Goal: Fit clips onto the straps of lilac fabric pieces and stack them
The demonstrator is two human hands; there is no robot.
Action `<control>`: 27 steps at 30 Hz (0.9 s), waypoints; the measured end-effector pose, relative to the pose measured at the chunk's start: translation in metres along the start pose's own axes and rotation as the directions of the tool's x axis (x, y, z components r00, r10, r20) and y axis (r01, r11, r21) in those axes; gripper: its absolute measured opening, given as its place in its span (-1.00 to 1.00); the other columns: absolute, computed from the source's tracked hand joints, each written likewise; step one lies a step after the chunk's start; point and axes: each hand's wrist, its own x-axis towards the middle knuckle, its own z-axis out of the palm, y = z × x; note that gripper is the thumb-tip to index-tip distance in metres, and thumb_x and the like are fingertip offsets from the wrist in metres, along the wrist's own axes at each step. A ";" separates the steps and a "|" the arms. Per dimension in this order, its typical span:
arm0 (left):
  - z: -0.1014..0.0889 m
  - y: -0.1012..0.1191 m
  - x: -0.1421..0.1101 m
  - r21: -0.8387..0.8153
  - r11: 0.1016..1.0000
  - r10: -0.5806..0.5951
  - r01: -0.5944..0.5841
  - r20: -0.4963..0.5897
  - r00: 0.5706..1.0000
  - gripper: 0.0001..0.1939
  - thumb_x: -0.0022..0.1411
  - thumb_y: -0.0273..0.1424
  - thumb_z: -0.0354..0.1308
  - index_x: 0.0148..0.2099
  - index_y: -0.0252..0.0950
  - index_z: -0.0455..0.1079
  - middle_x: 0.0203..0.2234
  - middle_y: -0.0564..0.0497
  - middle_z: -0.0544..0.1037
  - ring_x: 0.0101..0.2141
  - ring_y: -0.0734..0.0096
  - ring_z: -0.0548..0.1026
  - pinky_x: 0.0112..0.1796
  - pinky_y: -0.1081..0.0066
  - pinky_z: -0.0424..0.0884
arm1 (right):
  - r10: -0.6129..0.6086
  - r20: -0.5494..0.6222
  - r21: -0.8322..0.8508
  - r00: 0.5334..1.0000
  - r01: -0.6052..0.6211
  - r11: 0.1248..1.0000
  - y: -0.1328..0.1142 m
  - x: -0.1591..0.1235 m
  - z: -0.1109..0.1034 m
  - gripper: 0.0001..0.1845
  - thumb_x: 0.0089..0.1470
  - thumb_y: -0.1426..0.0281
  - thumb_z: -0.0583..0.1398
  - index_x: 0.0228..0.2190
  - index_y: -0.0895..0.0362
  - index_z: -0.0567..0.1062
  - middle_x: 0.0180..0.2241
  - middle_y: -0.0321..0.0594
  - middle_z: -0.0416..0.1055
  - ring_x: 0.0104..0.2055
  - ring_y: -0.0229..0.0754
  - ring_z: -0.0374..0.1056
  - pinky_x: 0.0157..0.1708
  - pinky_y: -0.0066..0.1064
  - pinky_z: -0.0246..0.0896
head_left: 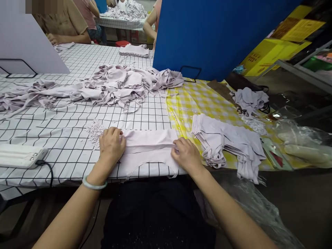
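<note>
A pale lilac garment (149,147) lies flat at the near edge of the table, partly folded over. My left hand (111,144) presses on its left end with the fingers curled over the cloth. My right hand (186,154) pinches the folded edge at its right end. Just right of that hand sits a stack of folded lilac garments (228,141) on the yellow checked cloth (192,100). A loose heap of the same garments (114,84) spreads across the middle of the table.
The table carries a white cloth with a black grid (64,135). A white device with a cable (20,155) lies at the left. Blue board (215,34) and white board (23,41) stand behind. Other people work at the far end. Clear plastic bags (303,141) lie at right.
</note>
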 end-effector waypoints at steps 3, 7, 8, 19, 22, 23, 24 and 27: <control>-0.005 -0.008 -0.017 -0.098 0.977 0.196 -0.191 0.047 0.979 -0.74 0.31 -0.26 0.05 -0.11 -0.29 0.45 -0.08 -0.17 0.55 -0.07 0.04 0.43 -0.10 0.10 0.31 | -0.005 0.003 0.072 1.000 0.005 0.997 0.013 -0.003 0.000 -0.82 0.04 0.55 0.08 -0.42 0.14 0.48 -0.41 -0.10 0.45 -0.29 -0.03 0.34 -0.22 -0.25 0.22; -0.010 -0.013 -0.019 -0.132 0.980 0.164 -0.152 0.087 0.983 -0.72 0.36 -0.23 0.00 -0.12 -0.25 0.47 -0.09 -0.15 0.57 -0.08 0.05 0.45 -0.08 0.08 0.31 | 0.123 0.057 0.450 0.991 -0.136 0.883 0.035 -0.003 -0.012 -0.81 0.03 0.51 0.08 -0.37 0.11 0.48 -0.31 -0.16 0.50 -0.24 -0.11 0.40 -0.19 -0.32 0.27; -0.010 -0.012 -0.012 -0.109 0.988 0.120 -0.111 0.074 0.990 -0.71 0.36 -0.23 0.00 -0.10 -0.26 0.47 -0.08 -0.17 0.56 -0.06 0.01 0.43 -0.07 0.05 0.30 | 0.198 0.075 0.492 0.977 -0.209 0.845 0.036 0.001 -0.014 -0.81 0.06 0.47 0.08 -0.34 0.10 0.49 -0.29 -0.17 0.50 -0.25 -0.12 0.41 -0.22 -0.33 0.27; 0.002 -0.005 0.045 -0.037 0.999 0.026 -0.020 0.168 0.986 -0.71 0.23 -0.45 0.05 -0.01 -0.30 0.43 0.03 -0.28 0.45 0.05 -0.16 0.32 0.00 -0.13 0.24 | 0.372 0.169 0.301 0.913 -0.407 0.862 0.040 0.055 0.015 -0.82 0.07 0.26 0.16 -0.34 0.11 0.42 -0.37 -0.17 0.45 -0.31 -0.07 0.36 -0.27 -0.27 0.25; 0.009 0.003 0.013 -0.091 0.980 0.185 -0.175 0.125 0.975 -0.53 0.31 -0.44 -0.02 0.25 -0.30 0.24 0.26 -0.25 0.26 0.25 -0.11 0.17 0.18 -0.13 0.10 | 0.224 0.030 0.151 0.974 -0.226 0.962 0.036 0.040 0.019 -0.66 0.16 0.32 0.12 -0.05 0.20 0.40 -0.09 0.06 0.46 -0.04 0.06 0.35 -0.02 -0.14 0.22; 0.012 0.006 0.002 -0.119 0.963 0.258 -0.242 0.143 0.955 -0.51 0.35 -0.39 -0.02 0.30 -0.28 0.18 0.31 -0.22 0.21 0.29 -0.08 0.13 0.22 -0.13 0.05 | 0.155 0.034 0.110 0.987 -0.158 0.981 0.033 0.033 0.020 -0.61 0.21 0.33 0.08 0.03 0.21 0.37 0.01 0.09 0.42 0.05 0.08 0.31 0.05 -0.10 0.18; 0.016 0.009 -0.009 -0.142 0.944 0.320 -0.299 0.161 0.934 -0.47 0.37 -0.31 -0.01 0.34 -0.26 0.12 0.34 -0.20 0.17 0.32 -0.08 0.09 0.25 -0.14 0.02 | 0.095 0.057 0.075 0.994 -0.099 0.992 0.029 0.027 0.021 -0.59 0.25 0.33 0.04 0.09 0.20 0.34 0.09 0.09 0.38 0.13 0.10 0.26 0.11 -0.05 0.13; 0.022 0.014 -0.032 -0.156 0.922 0.376 -0.354 0.146 0.915 -0.35 0.37 -0.16 0.04 0.39 -0.28 0.01 0.37 -0.25 0.10 0.34 -0.14 0.05 0.25 -0.20 0.00 | 0.032 0.081 0.001 0.996 -0.032 0.999 0.019 0.014 0.019 -0.56 0.28 0.37 0.00 0.15 0.16 0.32 0.21 0.05 0.29 0.28 0.15 0.12 0.21 0.11 -0.01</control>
